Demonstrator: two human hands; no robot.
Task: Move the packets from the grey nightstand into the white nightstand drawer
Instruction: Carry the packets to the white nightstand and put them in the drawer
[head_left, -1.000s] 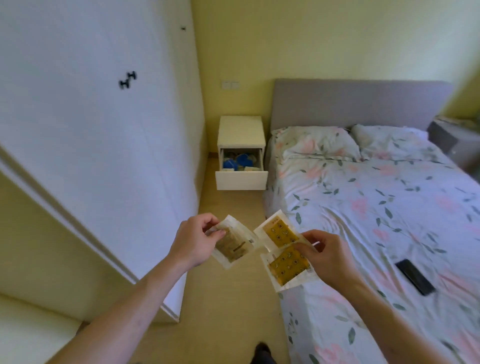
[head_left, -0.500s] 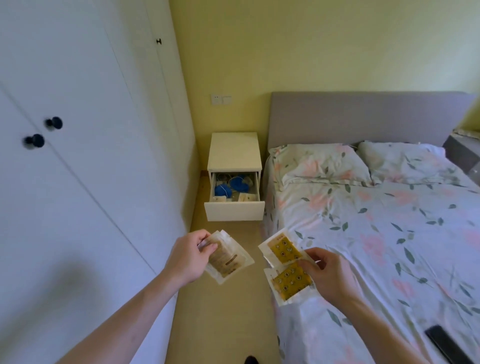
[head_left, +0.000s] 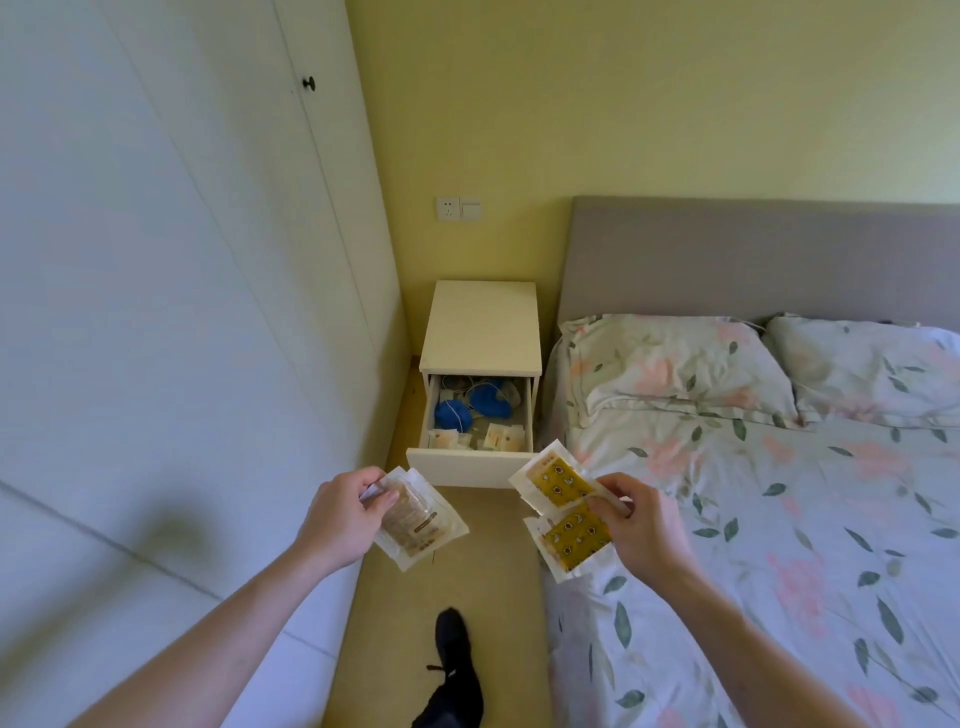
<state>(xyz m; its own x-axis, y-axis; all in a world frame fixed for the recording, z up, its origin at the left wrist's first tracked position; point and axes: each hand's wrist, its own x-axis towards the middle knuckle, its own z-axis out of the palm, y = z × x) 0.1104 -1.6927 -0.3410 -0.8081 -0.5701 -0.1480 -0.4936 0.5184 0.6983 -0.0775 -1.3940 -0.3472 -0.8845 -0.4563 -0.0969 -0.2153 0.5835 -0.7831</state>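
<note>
While we stand in the gap between wardrobe (head_left: 156, 312) and bed (head_left: 779, 519), our head view looks down at both hands raised before the white nightstand (head_left: 480, 325). Our left hand (head_left: 343, 514) pinches a stack of brown packets (head_left: 418, 522) between thumb and curled fingers, the stack tilted down to the right over the floor (head_left: 441, 587). Our right hand (head_left: 641, 525) grips two yellow packets (head_left: 563, 506) fanned apart, one above the other, at the bed's near edge. The two bundles are apart from each other and do not touch.

Just beyond them the drawer (head_left: 467, 467) stands pulled out, its front panel close behind the packets in our view. Inside it lie more packets (head_left: 498, 436) along the front, with blue items (head_left: 470, 408) and thin white cords behind them. The nightstand sits beside the grey headboard (head_left: 753, 260), under a wall socket (head_left: 457, 208). Two floral pillows (head_left: 675, 369) rest at the head of the bed. One dark shoe (head_left: 454, 660) shows on the floor below our hands. A black knob (head_left: 309, 83) marks the wardrobe door.
</note>
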